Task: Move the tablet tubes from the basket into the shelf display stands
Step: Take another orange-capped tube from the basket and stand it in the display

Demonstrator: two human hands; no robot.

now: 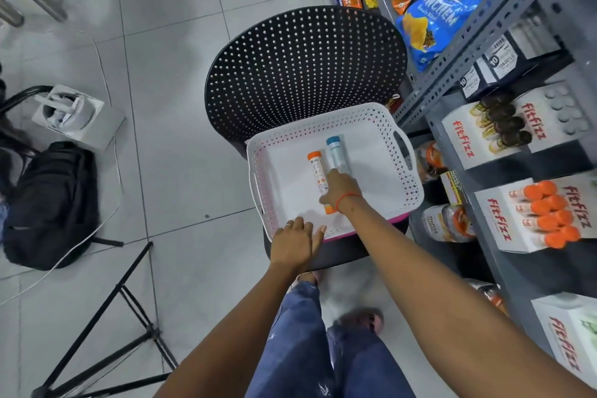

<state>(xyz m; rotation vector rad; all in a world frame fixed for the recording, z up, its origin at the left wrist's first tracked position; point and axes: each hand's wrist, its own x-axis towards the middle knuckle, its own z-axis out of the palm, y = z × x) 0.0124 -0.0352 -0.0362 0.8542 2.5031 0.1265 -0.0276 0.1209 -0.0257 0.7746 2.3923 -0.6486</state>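
Note:
A white perforated basket (403, 184) sits on a black chair seat. Two tablet tubes lie side by side on its floor: an orange-capped tube (316, 171) and a blue-capped tube (336, 152). My right hand (341, 188) is down inside the basket, covering the near ends of both tubes. Its thumb is left of the orange tube and a finger lies between the two; I cannot see a firm grip. My left hand (295, 241) lies flat on the basket's near rim. White FitFizz display stands (504, 220) stand on the grey shelf at the right.
The black perforated chair (303, 68) backs onto the grey metal shelving (478, 39), which holds snack bags. An upper FitFizz stand (462, 139) holds dark-capped tubes. On the floor are a black backpack (51, 203), a tripod (106, 317), cables and another person's feet.

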